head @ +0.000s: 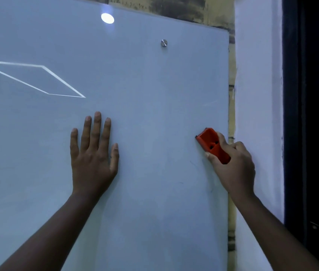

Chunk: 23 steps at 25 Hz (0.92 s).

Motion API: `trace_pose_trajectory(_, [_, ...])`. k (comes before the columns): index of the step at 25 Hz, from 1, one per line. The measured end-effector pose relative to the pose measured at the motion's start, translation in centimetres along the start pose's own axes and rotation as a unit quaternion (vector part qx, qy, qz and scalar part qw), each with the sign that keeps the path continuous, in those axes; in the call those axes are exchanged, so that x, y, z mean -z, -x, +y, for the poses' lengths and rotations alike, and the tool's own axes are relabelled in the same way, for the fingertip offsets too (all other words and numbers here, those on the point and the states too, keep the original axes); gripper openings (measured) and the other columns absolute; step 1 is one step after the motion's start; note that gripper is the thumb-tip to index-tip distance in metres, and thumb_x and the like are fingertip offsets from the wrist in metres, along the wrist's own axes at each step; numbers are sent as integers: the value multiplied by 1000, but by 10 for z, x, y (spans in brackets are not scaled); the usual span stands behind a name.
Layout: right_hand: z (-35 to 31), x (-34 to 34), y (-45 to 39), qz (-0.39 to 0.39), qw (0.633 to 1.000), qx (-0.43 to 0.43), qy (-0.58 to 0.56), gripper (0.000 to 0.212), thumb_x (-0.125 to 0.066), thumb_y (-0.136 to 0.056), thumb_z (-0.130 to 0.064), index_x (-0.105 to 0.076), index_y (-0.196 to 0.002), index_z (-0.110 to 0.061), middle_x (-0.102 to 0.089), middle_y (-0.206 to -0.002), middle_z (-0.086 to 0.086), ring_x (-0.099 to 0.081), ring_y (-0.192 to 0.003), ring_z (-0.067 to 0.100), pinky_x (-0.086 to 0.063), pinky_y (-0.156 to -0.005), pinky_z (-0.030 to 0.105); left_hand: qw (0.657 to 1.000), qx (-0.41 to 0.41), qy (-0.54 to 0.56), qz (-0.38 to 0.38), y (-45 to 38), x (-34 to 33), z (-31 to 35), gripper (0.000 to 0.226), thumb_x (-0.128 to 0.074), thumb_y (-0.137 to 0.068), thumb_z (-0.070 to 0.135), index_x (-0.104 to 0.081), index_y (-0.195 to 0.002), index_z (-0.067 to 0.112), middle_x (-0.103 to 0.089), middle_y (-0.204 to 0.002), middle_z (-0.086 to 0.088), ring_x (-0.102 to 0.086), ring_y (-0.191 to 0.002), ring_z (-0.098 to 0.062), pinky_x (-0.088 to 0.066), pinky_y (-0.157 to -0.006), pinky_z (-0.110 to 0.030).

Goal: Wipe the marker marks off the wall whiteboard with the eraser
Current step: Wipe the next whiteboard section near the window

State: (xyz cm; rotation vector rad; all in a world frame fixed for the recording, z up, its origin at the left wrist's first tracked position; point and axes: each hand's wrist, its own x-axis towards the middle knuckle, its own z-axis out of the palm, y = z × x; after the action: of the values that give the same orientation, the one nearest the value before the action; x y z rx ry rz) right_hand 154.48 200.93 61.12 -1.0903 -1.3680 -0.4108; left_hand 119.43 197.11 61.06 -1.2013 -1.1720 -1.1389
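Observation:
The pale grey-blue wall whiteboard (pixel 154 90) fills most of the head view. My right hand (pixel 233 165) grips an orange eraser (pixel 212 143) and presses it flat against the board near its right edge. Faint thin marker traces (pixel 194 164) show just below and left of the eraser. My left hand (pixel 94 151) lies flat on the board's middle, fingers spread, holding nothing.
A round metal mounting stud (pixel 164 43) sits in the board's upper right. Reflections of a round lamp (pixel 107 18) and a bright light outline (pixel 43 79) show on the glossy surface. A white wall strip (pixel 258 94) and a dark doorway (pixel 311 114) lie to the right.

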Motion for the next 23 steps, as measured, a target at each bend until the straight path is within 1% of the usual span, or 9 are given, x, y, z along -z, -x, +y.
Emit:
trace_pose_trajectory(2, [-13, -5, -1, 11, 1000, -1, -8, 69, -79, -88, -39, -51, -150, -28, -58, -104, 8, -59, -98, 30, -56, -82, 51, 1000, 8, -6, -5, 5, 0, 3, 68, -36, -109, 35, -15, -171, 14, -9, -179, -9, -8, -166, -28, -12, -132, -59])
trace_pose_trajectory(4, [-37, -11, -2, 11, 999, 34, 1, 68, -80, -86, -35, -54, -149, -29, -58, -104, 9, -57, -96, 32, -53, -83, 50, 1000, 9, -10, -10, 7, 0, 4, 69, -35, -109, 36, -14, -171, 14, -8, -179, -9, -7, -166, -28, -12, -132, -60])
trace_pose_trajectory(7, [-87, -27, 19, -19, 987, 153, 34, 69, -81, -81, -34, -57, -145, -34, -58, -104, 9, -55, -90, 34, -47, -78, 46, 1000, 8, -13, -13, 7, -1, 2, 69, -36, -110, 36, -14, -171, 14, -8, -179, -9, -7, -166, -28, -12, -132, -59])
trace_pose_trajectory(10, [-107, -42, 68, -38, 954, 288, 79, 67, -78, -81, -37, -55, -144, -38, -59, -105, 5, -55, -88, 30, -44, -74, 42, 1000, 4, -5, -18, 11, 1, 0, 68, -36, -110, 37, -14, -171, 14, -8, -179, -9, -7, -166, -28, -11, -132, -58])
trace_pose_trajectory(12, [-100, -42, 85, -43, 943, 318, 88, 64, -75, -85, -41, -54, -145, -40, -59, -107, 3, -56, -90, 27, -44, -75, 42, 1000, -1, -2, -24, 17, 2, -1, 69, -35, -110, 37, -14, -171, 14, -8, -179, -10, -7, -166, -28, -11, -132, -58])
trace_pose_trajectory(14, [-90, -38, 80, -48, 946, 310, 81, 65, -77, -82, -43, -56, -144, -40, -60, -106, 2, -57, -90, 27, -46, -75, 42, 1000, -2, -2, -27, 23, 3, -1, 69, -36, -109, 36, -14, -171, 14, -8, -179, -10, -7, -166, -28, -13, -132, -59])
trace_pose_trajectory(16, [-79, -31, 64, -50, 959, 269, 75, 68, -81, -78, -44, -58, -142, -40, -60, -105, 4, -57, -90, 29, -46, -74, 42, 1000, -2, -2, -26, 30, 4, 0, 70, -38, -108, 34, -14, -171, 13, -9, -179, -10, -8, -166, -29, -13, -132, -59])
trace_pose_trajectory(20, [-40, -13, 20, -25, 989, 138, 43, 69, -81, -81, -40, -55, -145, -40, -57, -102, 5, -56, -93, 32, -50, -74, 43, 1000, -5, -5, -26, 42, 4, 0, 70, -38, -106, 31, -17, -170, 12, -11, -178, -11, -11, -165, -30, -13, -132, -59])
trace_pose_trajectory(23, [-19, -3, -22, 18, 999, 37, 19, 68, -77, -86, -45, -53, -148, -38, -54, -102, 8, -58, -96, 35, -50, -75, 42, 1000, -5, -8, -28, 46, 4, 1, 71, -38, -105, 30, -16, -170, 12, -10, -179, -11, -10, -165, -30, -12, -132, -59])
